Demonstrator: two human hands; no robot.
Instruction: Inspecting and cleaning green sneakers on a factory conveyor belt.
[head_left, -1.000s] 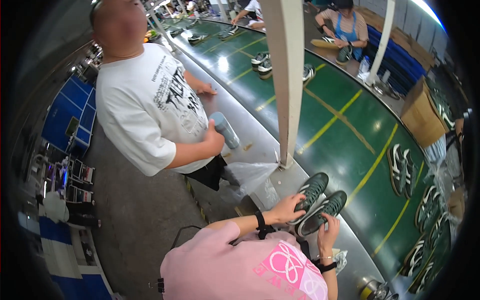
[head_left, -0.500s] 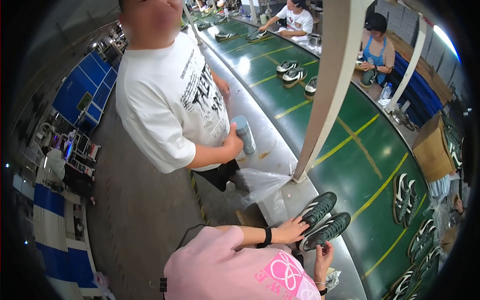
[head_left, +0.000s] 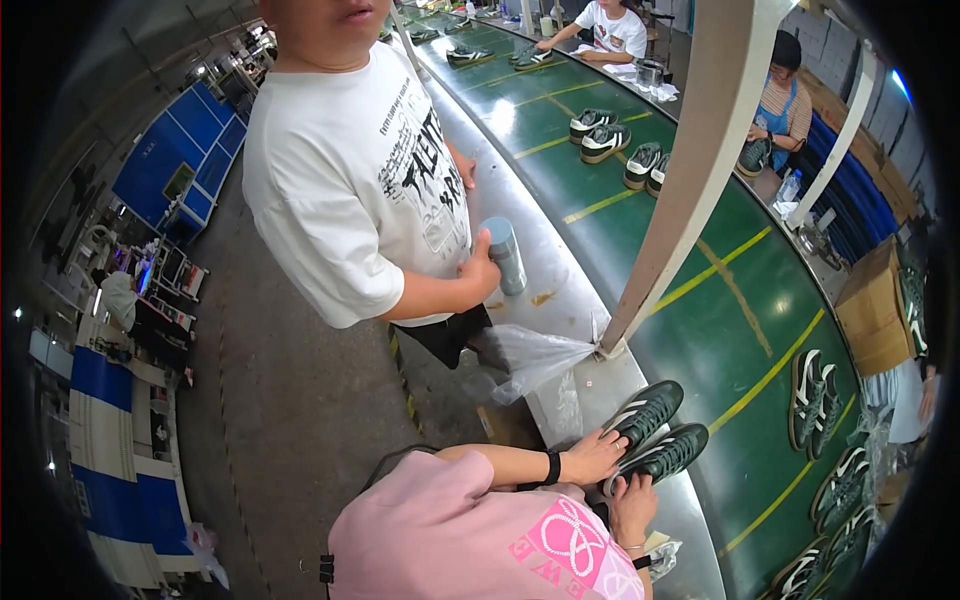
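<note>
A pair of dark green sneakers with white stripes lies side by side on the metal ledge, toes pointing away to the right. My left hand (head_left: 594, 457) is closed on the heel end of the left sneaker (head_left: 650, 408), its fingers over the shoe opening. At the heel of the right sneaker (head_left: 676, 452) is my right hand (head_left: 632, 508), fingers bent into the opening and gripping its edge. Both heels are partly hidden by my hands.
A green conveyor belt (head_left: 745, 345) with yellow lines carries several sneakers. A beige post (head_left: 665, 220) rises beside a tied plastic bag (head_left: 540, 360). A person in a white shirt (head_left: 340, 190) stands ahead, holding a grey-blue bottle (head_left: 508, 262). Two people sit across the belt.
My right hand has moved from the right sneaker's side to its heel opening. My left hand stays at the left sneaker. The whole view has shifted slightly.
</note>
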